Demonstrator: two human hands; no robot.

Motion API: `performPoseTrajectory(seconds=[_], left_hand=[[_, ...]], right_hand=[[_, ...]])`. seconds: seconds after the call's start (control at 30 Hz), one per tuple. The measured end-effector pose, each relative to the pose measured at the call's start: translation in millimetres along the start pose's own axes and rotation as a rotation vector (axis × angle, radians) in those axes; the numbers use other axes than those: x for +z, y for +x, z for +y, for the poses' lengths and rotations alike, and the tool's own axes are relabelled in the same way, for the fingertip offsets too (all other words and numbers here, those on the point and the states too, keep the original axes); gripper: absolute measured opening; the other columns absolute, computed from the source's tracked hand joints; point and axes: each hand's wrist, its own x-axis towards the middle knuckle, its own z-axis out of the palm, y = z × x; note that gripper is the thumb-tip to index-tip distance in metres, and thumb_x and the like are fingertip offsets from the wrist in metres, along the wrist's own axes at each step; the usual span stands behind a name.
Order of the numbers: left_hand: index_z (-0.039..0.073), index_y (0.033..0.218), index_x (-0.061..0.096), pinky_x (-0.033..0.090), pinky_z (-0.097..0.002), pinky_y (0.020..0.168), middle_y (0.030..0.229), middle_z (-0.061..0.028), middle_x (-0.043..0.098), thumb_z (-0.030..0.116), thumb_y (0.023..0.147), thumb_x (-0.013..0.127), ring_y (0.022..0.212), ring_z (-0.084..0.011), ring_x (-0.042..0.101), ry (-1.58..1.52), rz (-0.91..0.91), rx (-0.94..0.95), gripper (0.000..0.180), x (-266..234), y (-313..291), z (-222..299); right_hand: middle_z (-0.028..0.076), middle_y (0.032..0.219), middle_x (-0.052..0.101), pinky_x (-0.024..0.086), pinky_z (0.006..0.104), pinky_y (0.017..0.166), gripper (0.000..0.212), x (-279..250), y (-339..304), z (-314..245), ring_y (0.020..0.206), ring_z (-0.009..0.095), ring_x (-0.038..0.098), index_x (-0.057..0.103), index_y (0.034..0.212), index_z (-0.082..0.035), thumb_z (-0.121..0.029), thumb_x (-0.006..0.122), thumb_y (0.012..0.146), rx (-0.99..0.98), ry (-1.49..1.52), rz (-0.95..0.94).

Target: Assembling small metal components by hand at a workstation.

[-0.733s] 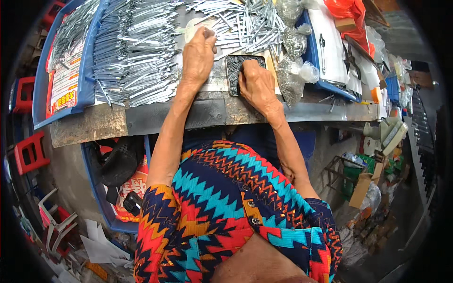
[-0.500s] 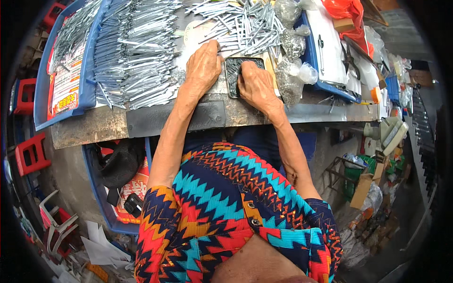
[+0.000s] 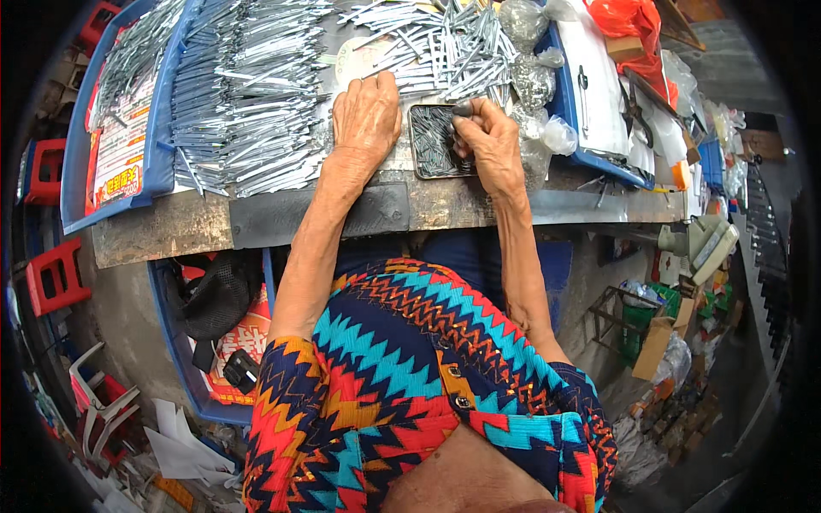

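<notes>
My left hand (image 3: 366, 120) rests on the bench with its fingers curled down, at the near edge of a loose pile of silvery metal strips (image 3: 428, 50); whatever its fingertips hold is hidden. My right hand (image 3: 496, 145) is over the right edge of a small rectangular tin (image 3: 412, 154). Its thumb and forefinger, dark at the tip, are pinched together, and I cannot make out anything between them. Many short dark metal pins (image 3: 434, 139) fill the tin. Left of my left hand lie long stacked rows of similar strips (image 3: 272, 103).
Clear plastic bags of small metal parts (image 3: 532, 81) stand right of the strips. Beyond them is a blue tray (image 3: 569, 141) with pliers (image 3: 637, 111). Another blue tray (image 3: 158, 162) holds strips at the left. The wooden bench edge (image 3: 162, 227) runs in front of me.
My right hand has come up out of the tin and moved slightly right, uncovering the pins. My left hand has shifted slightly, its fingers now more curled.
</notes>
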Motion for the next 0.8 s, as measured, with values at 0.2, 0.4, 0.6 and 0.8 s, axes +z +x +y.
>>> performPoseTrajectory(seconds=[0.2, 0.4, 0.6, 0.8], left_hand=[[0.000, 0.083, 0.055, 0.044, -0.0400, 0.059, 0.071, -0.0152, 0.057, 0.006, 0.073, 0.054, 0.065, -0.0304, 0.054, -0.241, 0.213, 0.095, 0.012, 0, 3, -1], [-0.003, 0.081, 0.061, 0.039, -0.0234, 0.051, 0.063, -0.0032, 0.058, 0.008, 0.073, 0.059, 0.055, -0.0064, 0.047, -0.795, 0.081, -0.293, 0.014, -25, 6, 9], [-0.002, 0.089, 0.063, 0.044, -0.0188, 0.067, 0.083, -0.0038, 0.063, 0.003, 0.074, 0.066, 0.072, -0.0076, 0.055, -1.290, 0.068, -0.350, 0.016, -23, 6, 2], [-0.003, 0.083, 0.063, 0.045, -0.0201, 0.064, 0.076, -0.0048, 0.063, 0.006, 0.075, 0.064, 0.070, -0.0081, 0.057, -1.318, 0.131, -0.329, 0.012, -27, 5, 5]], right_hand=[[0.004, 0.069, 0.055, 0.045, 0.0210, 0.051, 0.012, -3, 3, 0, 0.055, 0.008, 0.051, 0.055, 0.091, 0.004, -0.002, 0.056, 0.080, -0.004, 0.440, -0.034], [0.005, 0.071, 0.056, 0.049, 0.0235, 0.054, 0.014, 1, 4, -5, 0.058, 0.010, 0.054, 0.055, 0.090, 0.005, -0.006, 0.059, 0.081, -0.033, 0.541, -0.014], [0.003, 0.069, 0.055, 0.044, 0.0211, 0.051, 0.015, 7, 11, -11, 0.056, 0.008, 0.051, 0.055, 0.089, 0.005, -0.008, 0.058, 0.083, -0.115, 0.549, -0.022], [0.002, 0.066, 0.053, 0.040, 0.0187, 0.051, 0.014, 22, 15, -38, 0.057, 0.006, 0.048, 0.056, 0.086, 0.005, -0.009, 0.055, 0.085, -0.241, 0.320, -0.028]])
